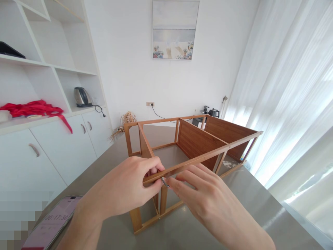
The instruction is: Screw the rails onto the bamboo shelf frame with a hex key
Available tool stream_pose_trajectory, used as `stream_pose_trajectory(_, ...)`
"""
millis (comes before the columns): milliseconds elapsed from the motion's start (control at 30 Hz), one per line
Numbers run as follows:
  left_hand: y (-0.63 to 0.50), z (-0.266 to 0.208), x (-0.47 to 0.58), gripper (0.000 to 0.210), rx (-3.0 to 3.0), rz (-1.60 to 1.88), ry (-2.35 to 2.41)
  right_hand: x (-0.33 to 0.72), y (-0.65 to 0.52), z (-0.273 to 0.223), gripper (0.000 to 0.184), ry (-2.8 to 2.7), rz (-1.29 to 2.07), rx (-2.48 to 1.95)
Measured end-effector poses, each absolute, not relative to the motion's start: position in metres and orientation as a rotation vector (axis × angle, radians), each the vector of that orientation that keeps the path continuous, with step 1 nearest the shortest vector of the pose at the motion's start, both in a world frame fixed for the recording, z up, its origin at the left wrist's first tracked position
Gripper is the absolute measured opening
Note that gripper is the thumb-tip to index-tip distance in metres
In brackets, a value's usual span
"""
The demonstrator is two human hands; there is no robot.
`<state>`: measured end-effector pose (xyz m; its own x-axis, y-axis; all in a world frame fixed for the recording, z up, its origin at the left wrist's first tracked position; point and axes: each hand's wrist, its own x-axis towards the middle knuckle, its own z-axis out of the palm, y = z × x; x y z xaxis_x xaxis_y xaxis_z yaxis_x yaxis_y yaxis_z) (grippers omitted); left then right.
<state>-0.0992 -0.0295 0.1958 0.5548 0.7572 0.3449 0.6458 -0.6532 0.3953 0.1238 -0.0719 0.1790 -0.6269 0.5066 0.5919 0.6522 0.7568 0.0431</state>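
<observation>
A brown wooden shelf frame [203,158] lies on its side on the table, with several slatless panels set between its rails. My left hand [127,182] is closed round the near end of its upper rail, fingers behind and thumb in front. In the pinched fingers of my right hand [205,192] is a small bent metal hex key [164,182]. Its end meets the rail close to my left thumb, where a post joins below. Whether a screw sits under the tip is hidden.
The grey table [197,229] carries a phone [52,222] showing a timer at the lower left. White cabinets [59,142] with a kettle [82,97] and red cloth [33,108] stand left. Curtains [291,86] hang right. A dark appliance [213,113] is behind the frame.
</observation>
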Motion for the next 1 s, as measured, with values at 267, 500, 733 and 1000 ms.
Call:
stream_pose_trajectory(267,-0.0295,0.1957,-0.0992,0.011,2.583,0.717,1.193,0.1266,-0.0717,0.1766,0.025,-2.379,-0.335,-0.877)
stream_pose_trajectory(500,-0.0292,0.1955,-0.0993,0.011,2.572,0.737,1.182,0.1245,-0.0729,0.1782,0.029,-2.365,-0.391,-0.88)
stream_pose_trajectory(733,-0.0302,0.1958,-0.1001,0.011,2.565,0.741,1.187,0.1243,-0.0739,0.1787,0.032,-2.331,-0.451,-0.873)
stream_pose_trajectory(1000,-0.0296,0.1959,-0.0995,0.011,2.576,0.728,1.181,0.1256,-0.0701,0.1772,0.028,-2.345,-0.446,-0.846)
